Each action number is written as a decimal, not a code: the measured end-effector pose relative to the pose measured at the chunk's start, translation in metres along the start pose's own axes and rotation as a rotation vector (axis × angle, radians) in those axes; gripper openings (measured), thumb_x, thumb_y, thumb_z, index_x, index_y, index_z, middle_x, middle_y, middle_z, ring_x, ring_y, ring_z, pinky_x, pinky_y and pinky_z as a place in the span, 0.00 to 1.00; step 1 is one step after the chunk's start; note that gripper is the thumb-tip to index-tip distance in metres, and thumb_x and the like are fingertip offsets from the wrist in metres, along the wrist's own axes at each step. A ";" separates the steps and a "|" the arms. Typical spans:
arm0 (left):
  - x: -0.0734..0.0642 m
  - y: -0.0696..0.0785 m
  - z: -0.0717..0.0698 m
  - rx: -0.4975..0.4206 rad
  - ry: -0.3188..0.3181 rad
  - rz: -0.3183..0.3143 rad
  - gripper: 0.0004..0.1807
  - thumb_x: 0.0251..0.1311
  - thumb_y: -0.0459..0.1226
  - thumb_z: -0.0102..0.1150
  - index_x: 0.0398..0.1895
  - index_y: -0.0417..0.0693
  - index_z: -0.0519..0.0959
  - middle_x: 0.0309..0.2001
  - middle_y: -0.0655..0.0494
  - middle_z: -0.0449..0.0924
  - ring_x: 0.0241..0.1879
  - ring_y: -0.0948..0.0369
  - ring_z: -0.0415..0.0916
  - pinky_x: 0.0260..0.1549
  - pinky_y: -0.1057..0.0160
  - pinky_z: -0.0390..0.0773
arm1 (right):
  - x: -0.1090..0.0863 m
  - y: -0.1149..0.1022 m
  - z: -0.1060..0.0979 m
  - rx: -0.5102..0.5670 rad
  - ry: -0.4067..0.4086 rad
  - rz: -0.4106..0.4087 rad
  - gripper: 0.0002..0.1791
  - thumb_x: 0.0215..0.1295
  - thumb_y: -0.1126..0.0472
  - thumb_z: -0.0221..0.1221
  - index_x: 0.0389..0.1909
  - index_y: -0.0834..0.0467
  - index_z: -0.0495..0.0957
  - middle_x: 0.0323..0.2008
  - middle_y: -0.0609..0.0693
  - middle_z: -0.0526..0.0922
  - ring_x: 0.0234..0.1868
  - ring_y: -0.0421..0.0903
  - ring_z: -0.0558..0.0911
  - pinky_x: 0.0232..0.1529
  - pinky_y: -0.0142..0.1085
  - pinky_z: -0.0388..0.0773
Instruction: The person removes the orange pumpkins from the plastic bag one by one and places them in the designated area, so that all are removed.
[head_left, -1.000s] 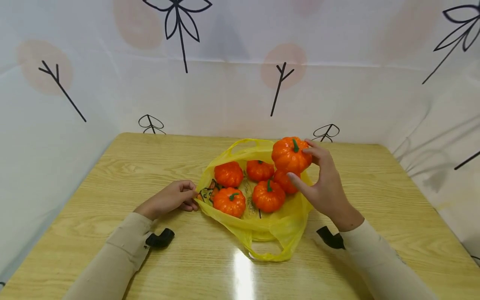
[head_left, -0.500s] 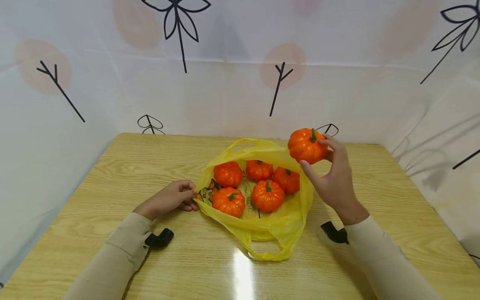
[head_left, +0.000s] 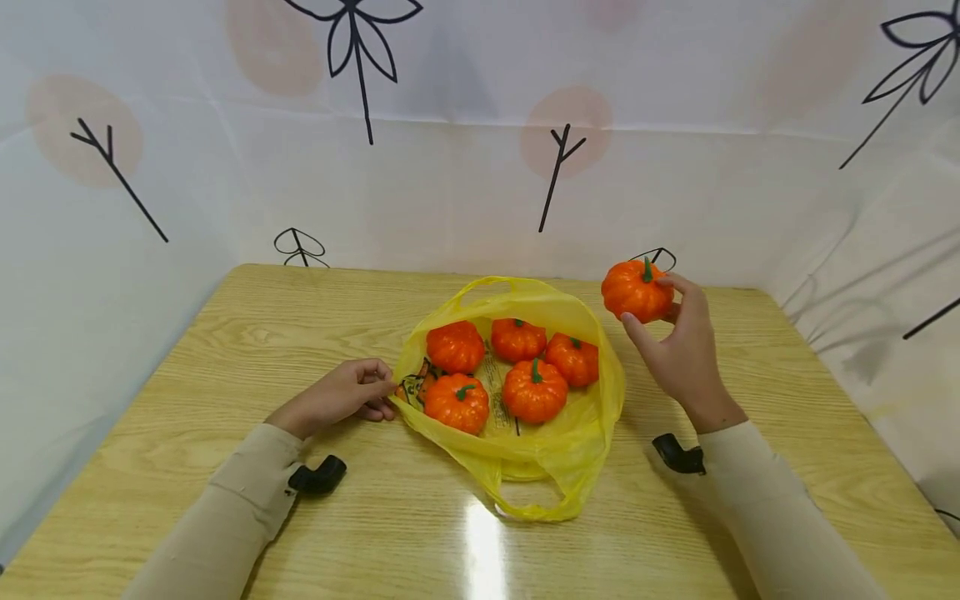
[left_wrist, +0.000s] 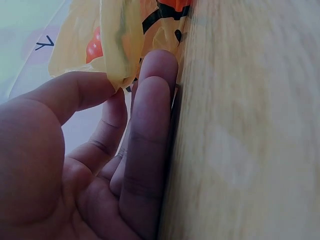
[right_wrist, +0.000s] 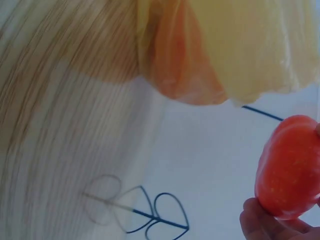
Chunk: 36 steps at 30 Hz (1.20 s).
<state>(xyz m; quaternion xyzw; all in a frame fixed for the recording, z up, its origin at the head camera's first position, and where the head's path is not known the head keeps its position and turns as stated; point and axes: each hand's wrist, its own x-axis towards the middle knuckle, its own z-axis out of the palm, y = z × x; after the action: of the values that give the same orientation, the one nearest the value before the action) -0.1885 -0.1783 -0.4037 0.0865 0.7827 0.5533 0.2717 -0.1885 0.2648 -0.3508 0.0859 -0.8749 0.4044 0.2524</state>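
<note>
My right hand (head_left: 684,350) holds a small orange pumpkin (head_left: 636,291) with a green stem, up off the table and just right of the bag. In the right wrist view that pumpkin (right_wrist: 289,167) sits between thumb and fingers at the right edge. A yellow plastic bag (head_left: 517,454) lies spread with its mouth wide, and several more pumpkins (head_left: 536,392) rest inside it. At the bag's left edge, my left hand (head_left: 341,398) pinches the rim between thumb and forefinger; the left wrist view shows this thin yellow film (left_wrist: 120,45) in the pinch.
The bag stands on a light wooden table (head_left: 247,358). Behind the table hangs a white cloth (head_left: 450,192) with black plant drawings. A black curved piece is at each wrist, the left one (head_left: 318,476) close to the tabletop.
My right hand has lifted the pumpkin from over the bag and carried it rightward, past the bag's edge. The left hand keeps its pinch on the rim.
</note>
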 end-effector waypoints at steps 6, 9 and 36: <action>0.000 0.000 0.000 0.008 0.000 0.008 0.14 0.74 0.42 0.55 0.48 0.38 0.74 0.42 0.49 0.83 0.38 0.59 0.86 0.38 0.66 0.86 | 0.003 0.018 -0.006 -0.023 -0.087 0.137 0.38 0.69 0.54 0.62 0.70 0.65 0.55 0.69 0.65 0.60 0.54 0.66 0.74 0.38 0.12 0.67; 0.000 0.000 0.000 0.013 0.001 0.012 0.15 0.74 0.43 0.55 0.48 0.39 0.74 0.42 0.49 0.83 0.39 0.59 0.86 0.38 0.66 0.86 | 0.004 0.026 -0.008 -0.025 -0.124 0.176 0.38 0.69 0.53 0.62 0.69 0.66 0.54 0.68 0.67 0.59 0.54 0.68 0.73 0.35 0.14 0.68; 0.001 -0.002 -0.001 0.018 0.000 0.011 0.17 0.73 0.45 0.55 0.49 0.38 0.75 0.43 0.48 0.82 0.39 0.59 0.86 0.39 0.67 0.86 | 0.008 0.053 -0.012 -0.120 -0.331 0.295 0.41 0.71 0.51 0.60 0.68 0.72 0.50 0.66 0.76 0.56 0.65 0.72 0.63 0.65 0.69 0.64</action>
<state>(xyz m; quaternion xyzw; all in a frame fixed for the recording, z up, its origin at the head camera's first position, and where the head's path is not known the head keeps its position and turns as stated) -0.1901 -0.1798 -0.4060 0.0932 0.7873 0.5475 0.2679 -0.2097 0.3089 -0.3759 0.0070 -0.9299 0.3645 0.0484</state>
